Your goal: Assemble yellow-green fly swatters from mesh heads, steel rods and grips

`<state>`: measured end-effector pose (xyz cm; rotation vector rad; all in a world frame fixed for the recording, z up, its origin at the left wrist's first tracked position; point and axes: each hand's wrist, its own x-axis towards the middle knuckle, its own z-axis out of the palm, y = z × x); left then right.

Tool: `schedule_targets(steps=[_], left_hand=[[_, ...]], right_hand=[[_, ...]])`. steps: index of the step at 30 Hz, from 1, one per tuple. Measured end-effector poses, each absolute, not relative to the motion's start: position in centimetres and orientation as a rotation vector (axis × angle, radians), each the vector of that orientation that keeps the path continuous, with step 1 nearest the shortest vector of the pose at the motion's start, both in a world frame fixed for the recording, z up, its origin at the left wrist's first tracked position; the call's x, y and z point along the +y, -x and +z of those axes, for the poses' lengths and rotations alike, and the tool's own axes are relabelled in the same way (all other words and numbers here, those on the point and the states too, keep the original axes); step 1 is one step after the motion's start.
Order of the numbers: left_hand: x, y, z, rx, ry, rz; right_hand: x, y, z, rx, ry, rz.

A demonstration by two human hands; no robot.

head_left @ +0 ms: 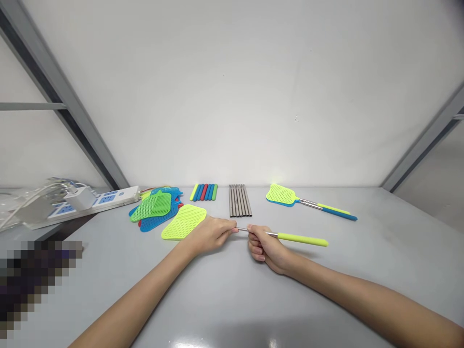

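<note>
A fly swatter with a yellow-green perforated head (184, 223) and a matching handle (302, 239) lies across both my hands, just over the grey table. My left hand (213, 233) is closed round its neck beside the head. The fingers of my right hand (266, 247) wrap the metal rod near the handle. A thin stretch of bare rod (242, 229) shows between the two hands. Beyond them lie several metal tubes (239, 200) side by side. To their left is a row of coloured handle grips (204, 192), in yellow, blue, red and green.
On the left is a pile of loose swatter heads (155, 208), blue and green. Behind it sits a white power strip (112, 198) with a plugged-in adapter and cables. Two whole fly swatters (282, 195), yellow and blue, lie overlapping at the back right. A white wall closes off the back.
</note>
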<state>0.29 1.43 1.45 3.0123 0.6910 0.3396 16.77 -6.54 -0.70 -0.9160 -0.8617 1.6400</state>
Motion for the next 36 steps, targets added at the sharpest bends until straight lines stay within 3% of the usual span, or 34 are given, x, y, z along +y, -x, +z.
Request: schedule_targets(steps=[16, 24, 29, 36], left_hand=[[-3.1, -1.9, 1.4, 0.903, -2.772, 0.497], [-6.0, -3.4, 0.3, 0.883, -2.727, 0.857], [-6.4, -3.5, 1.1, 0.625, -2.794, 0.706], [-6.2, -3.4, 1.3, 0.663, -2.761, 0.666]], right_hand=[[-6.8, -17.2, -1.3, -0.809, 0.851, 1.690], [-7.0, -16.7, -1.6, -0.950, 0.835, 1.636], [-7.4, -16.6, -1.1, -0.988, 0.970, 1.587], [-7.3, -16.6, -1.0, -0.989, 1.018, 1.590]])
